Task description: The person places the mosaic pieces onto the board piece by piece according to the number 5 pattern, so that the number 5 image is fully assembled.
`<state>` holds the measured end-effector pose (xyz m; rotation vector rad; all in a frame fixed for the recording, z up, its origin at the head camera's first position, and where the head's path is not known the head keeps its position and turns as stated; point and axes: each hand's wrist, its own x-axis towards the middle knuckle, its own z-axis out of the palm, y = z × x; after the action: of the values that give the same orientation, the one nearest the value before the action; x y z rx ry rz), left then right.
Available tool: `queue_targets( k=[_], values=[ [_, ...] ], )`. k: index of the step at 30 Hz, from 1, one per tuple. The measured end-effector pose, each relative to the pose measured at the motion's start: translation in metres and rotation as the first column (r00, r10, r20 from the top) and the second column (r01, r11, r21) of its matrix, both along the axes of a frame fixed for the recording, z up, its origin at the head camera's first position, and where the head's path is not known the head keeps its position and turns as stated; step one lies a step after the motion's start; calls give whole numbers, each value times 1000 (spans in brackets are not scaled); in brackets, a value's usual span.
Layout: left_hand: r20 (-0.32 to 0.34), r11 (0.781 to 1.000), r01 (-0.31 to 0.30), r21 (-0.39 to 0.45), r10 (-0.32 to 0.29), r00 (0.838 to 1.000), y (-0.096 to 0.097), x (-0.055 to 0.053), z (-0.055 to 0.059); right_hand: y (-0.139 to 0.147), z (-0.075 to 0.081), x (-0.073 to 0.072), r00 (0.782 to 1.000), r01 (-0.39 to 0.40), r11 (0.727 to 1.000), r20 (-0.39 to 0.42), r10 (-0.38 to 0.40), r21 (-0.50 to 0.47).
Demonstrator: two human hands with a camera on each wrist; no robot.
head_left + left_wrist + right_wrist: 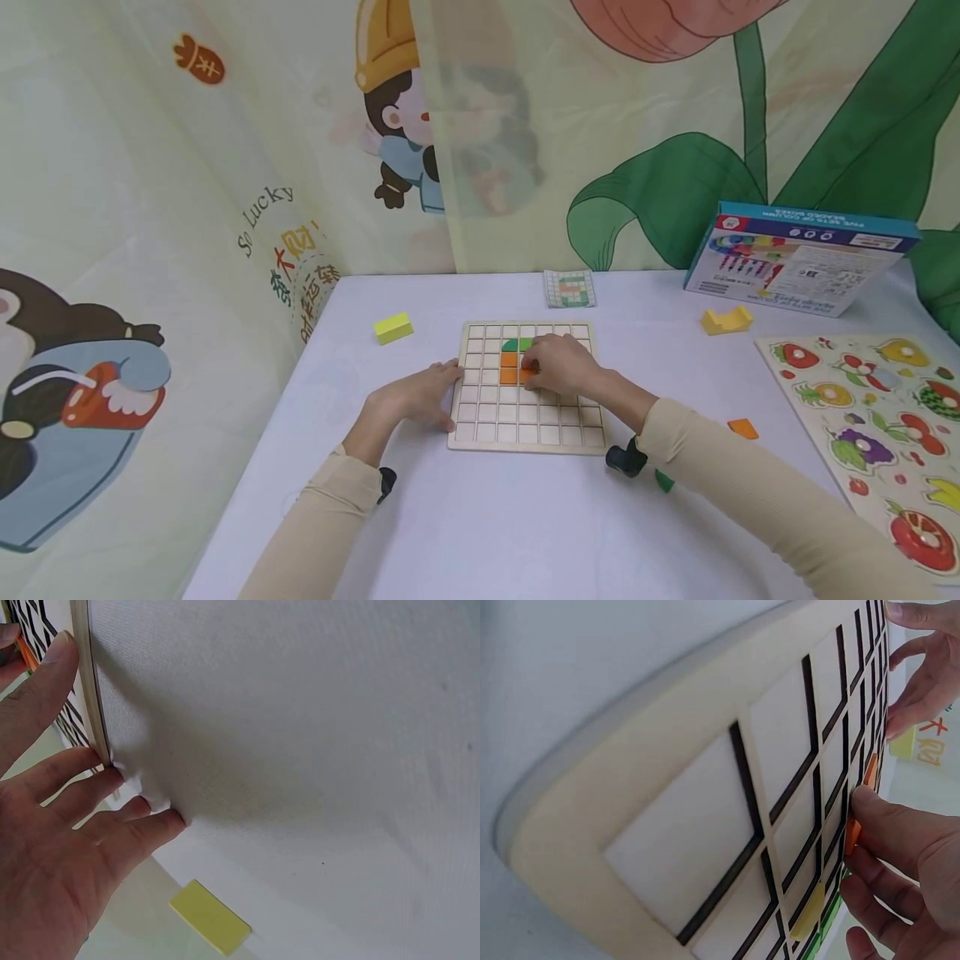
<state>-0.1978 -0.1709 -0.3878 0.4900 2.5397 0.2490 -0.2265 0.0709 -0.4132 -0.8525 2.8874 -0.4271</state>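
A wooden grid board (487,433) lies on the table, with green pieces (510,344) and orange square tiles (509,360) set in its cells. My right hand (562,365) is over the board's middle, its thumb and fingertips pinching an orange tile (853,834) at the grid, beside the other orange tiles. A yellow piece (808,913) shows in a cell near those fingers in the right wrist view. My left hand (416,396) rests at the board's left edge, fingers spread and touching the side (94,712), with the thumb on the rim.
A yellow block (393,328) sits back left, and a small pattern card (570,289) lies behind the board. To the right are a yellow curved block (727,320), a loose orange tile (743,428), a green piece (663,481), a fruit picture board (813,433) and a box (798,260).
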Motion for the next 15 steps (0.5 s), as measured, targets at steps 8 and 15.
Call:
queue_targets(
  k=[8, 15],
  values=[
    [4, 1000, -4, 8, 4, 1000, 0, -1, -1, 0, 1, 2, 1000, 8, 1000, 2, -8, 2],
    [4, 1000, 2, 8, -2, 1000, 1, -1, -1, 2, 1, 3, 1000, 14, 1000, 11, -14, -18]
  ],
)
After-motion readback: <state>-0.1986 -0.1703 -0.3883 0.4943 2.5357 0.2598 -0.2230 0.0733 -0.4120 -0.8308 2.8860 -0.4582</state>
